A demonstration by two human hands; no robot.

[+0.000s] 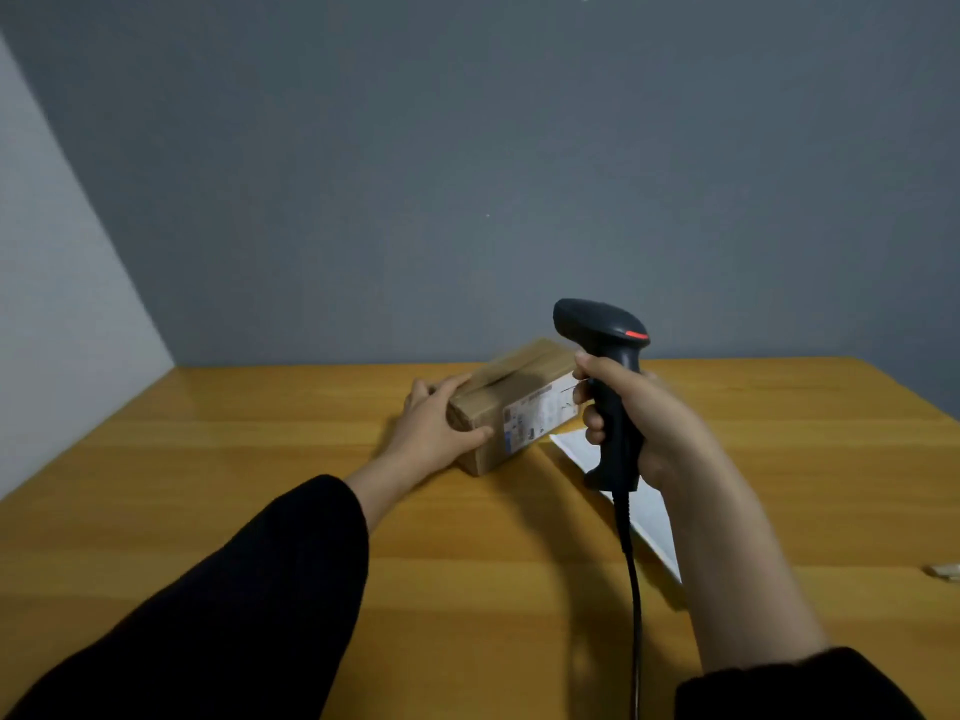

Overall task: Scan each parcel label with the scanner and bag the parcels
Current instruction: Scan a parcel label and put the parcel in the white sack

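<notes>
**Scanning stage: one box steadied, scanner raised beside its label**

Reading from left to right, the left hand (439, 426) lies curled over the near-left end of a cardboard box (506, 402), fingers spread across its top edge and thumb pressed along the side facing the viewer; it grips the box and appears to tip it slightly so that the labelled face turns toward the viewer. The box sits on the wooden table (234, 459), well toward the back wall. A white label (540, 413) covers the right half of the facing side; its print is too blurred to read. Immediately right of the label, the right hand (631, 415) is wrapped fully around the handle of a black scanner (605, 356), forefinger near the trigger. The scanner's head rises above the box's right end and points leftward, and its cord (631, 589) trails down toward the viewer. The knuckles overlap the label's right edge in this view; whether they touch it cannot be told.

Behind the right wrist a flat white sheet (639, 498), possibly the bag, lies on the table, touching or just beside the box. A small pale object (943, 571) rests at the far right edge.

As a judgement, the task is at its scanning step for this box: nothing is seen bagged, no other boxes are in view, and bagging remains to be done.
</notes>
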